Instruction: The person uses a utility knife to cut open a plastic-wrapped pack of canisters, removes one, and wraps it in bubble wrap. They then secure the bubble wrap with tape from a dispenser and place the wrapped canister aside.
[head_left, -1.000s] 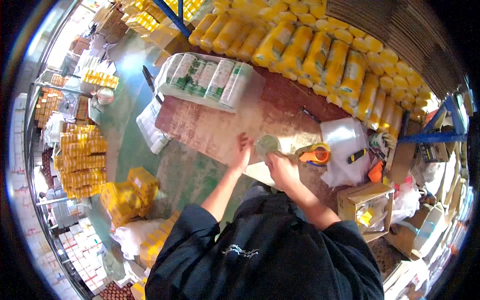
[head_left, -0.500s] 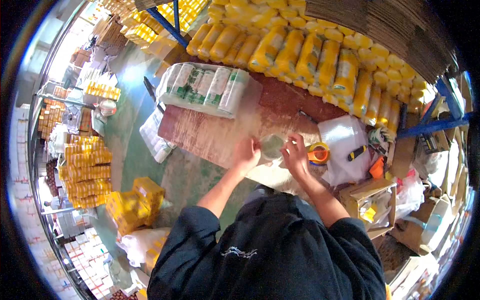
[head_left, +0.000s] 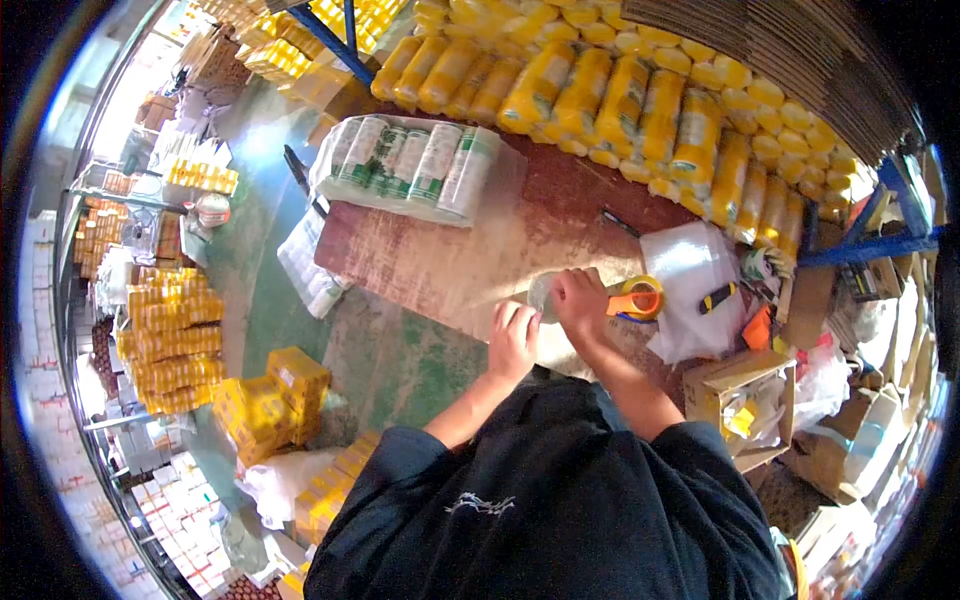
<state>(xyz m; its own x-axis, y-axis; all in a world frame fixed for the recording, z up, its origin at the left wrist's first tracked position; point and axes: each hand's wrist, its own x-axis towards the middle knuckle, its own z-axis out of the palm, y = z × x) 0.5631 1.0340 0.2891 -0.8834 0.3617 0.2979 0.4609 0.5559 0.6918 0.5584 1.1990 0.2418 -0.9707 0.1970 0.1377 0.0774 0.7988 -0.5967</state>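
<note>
My right hand (head_left: 580,302) is closed around a round, see-through, pale green thing that looks like a roll of clear tape (head_left: 540,291); most of it is hidden behind the fingers. Just left of it and nearer to me is my left hand (head_left: 513,338), its fingers curled together close to the roll's lower edge. What those fingertips pinch is too small to make out. Both hands are over the front edge of the wooden table (head_left: 400,262). An orange tape dispenser (head_left: 637,298) lies right beside my right hand.
A plastic-wrapped pack of white-and-green rolls (head_left: 405,165) lies on the table's left end. Yellow wrapped packs (head_left: 640,110) line the back. On the right are clear plastic sheets (head_left: 690,265), a yellow-black cutter (head_left: 717,297), a dark pen-like tool (head_left: 620,222) and an open carton (head_left: 740,405).
My left hand has moved right and toward me, its fingers now curled. The right hand has turned over the roll, which was held between both hands and more visible before.
</note>
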